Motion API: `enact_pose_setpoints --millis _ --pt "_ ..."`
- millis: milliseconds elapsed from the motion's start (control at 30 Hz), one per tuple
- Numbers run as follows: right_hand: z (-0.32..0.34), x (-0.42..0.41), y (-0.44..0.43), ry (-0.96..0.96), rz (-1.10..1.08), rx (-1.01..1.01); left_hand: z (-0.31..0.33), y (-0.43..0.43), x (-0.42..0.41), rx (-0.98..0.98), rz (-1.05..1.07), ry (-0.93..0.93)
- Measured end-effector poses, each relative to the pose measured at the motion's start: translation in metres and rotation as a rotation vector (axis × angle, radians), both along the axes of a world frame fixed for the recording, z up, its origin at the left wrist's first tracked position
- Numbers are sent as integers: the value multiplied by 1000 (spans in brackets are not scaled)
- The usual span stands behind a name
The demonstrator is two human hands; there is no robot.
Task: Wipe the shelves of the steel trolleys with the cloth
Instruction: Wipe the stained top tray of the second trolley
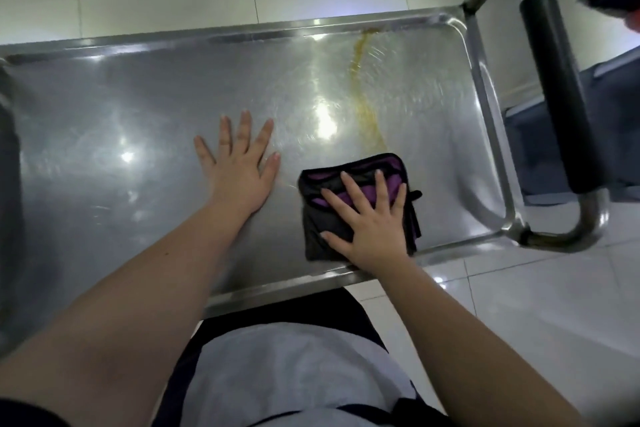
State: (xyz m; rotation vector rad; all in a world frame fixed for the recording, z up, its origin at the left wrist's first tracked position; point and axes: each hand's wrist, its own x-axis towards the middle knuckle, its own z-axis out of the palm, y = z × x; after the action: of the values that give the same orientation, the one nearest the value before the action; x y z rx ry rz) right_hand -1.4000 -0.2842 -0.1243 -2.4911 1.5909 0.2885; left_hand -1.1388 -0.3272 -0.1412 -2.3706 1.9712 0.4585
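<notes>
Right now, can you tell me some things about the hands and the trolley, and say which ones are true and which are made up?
1. The right hand presses flat on the folded black and purple cloth. True.
2. The left hand is curled into a fist. False: it lies flat, fingers spread, on the steel shelf.
3. A yellowish streak runs across the shelf beyond the cloth. True.
4. The cloth covers the whole streak. False: most of the streak lies bare beyond the cloth.
</notes>
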Motion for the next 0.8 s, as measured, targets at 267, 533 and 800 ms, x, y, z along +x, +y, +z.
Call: enact_pose_setpoints --millis 267,533,800 --pt "5 -79 -22 112 -418 61 -3 -2 -1 23 -27 -39" --pt "0 49 26 -45 109 20 4 -4 1 43 -48 -26" --pt "9 -139 -39 124 -437 111 5 -7 -7 49 -40 -60"
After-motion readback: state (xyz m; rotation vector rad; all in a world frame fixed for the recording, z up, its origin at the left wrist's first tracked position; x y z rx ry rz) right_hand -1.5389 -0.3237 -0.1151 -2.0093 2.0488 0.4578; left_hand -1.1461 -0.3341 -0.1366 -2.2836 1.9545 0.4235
